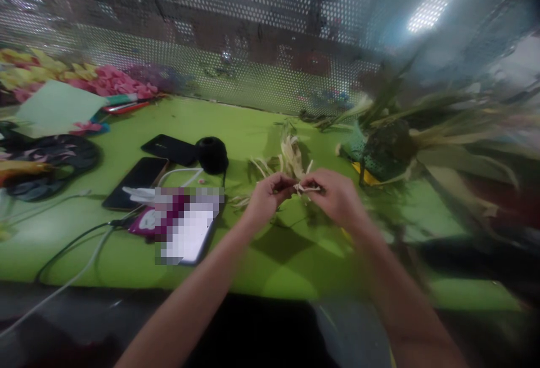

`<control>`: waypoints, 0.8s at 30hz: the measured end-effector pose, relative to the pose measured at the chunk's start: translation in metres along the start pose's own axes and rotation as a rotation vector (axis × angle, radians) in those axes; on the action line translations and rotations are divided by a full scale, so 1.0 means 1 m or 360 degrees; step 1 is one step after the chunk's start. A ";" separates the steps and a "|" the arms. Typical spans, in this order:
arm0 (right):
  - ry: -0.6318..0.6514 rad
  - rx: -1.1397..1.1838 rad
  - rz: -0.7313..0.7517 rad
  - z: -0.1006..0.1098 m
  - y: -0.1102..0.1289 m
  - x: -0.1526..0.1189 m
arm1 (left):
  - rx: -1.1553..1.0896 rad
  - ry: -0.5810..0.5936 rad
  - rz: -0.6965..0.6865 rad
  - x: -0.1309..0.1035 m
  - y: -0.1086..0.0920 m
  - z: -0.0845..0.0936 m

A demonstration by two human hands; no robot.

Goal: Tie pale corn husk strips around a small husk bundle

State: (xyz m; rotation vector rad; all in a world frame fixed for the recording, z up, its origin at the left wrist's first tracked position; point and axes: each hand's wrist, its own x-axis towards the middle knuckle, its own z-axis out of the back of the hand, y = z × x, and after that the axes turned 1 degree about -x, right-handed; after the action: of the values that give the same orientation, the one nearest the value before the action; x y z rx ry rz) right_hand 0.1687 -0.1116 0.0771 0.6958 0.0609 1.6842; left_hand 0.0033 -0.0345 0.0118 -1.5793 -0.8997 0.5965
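Above the green table [253,271], both hands meet over a pale, straw-coloured piece of dried leaf [310,188]. The thumb and fingertips of my left hand [270,192] pinch its left end. At its right end, the closed fingers of my right hand [333,191] grip it. Just beyond my fingers lies a bunch of dried leaf strips [292,154], curled and pale like corn husk. Loose strips [241,202] rest left of my left hand. My fingers cover part of the piece, so its full shape is hidden.
Left of my arms are two dark phones [137,182] [171,148], a black round roll [211,154], a lit phone [192,236], a purple packet [147,221] and white cables. Long leaves [455,126] spread at the right. A perforated metal screen [253,70] stands behind.
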 end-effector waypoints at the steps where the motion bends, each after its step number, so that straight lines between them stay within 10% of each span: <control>1: 0.0009 -0.0018 -0.0011 -0.001 0.000 0.000 | -0.0001 0.0012 0.0003 0.000 0.000 0.000; 16: -0.0220 0.1608 -0.0758 -0.028 0.001 0.008 | -0.0408 0.0035 0.0030 -0.001 -0.004 -0.004; 24: -0.0210 0.0618 -0.0348 -0.013 -0.003 0.003 | 0.0080 0.0062 -0.0100 -0.003 -0.017 0.000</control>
State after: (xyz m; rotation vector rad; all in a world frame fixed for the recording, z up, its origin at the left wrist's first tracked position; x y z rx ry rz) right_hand 0.1648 -0.1033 0.0663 1.0498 0.3654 1.4249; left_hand -0.0023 -0.0367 0.0278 -1.5070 -0.8955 0.5380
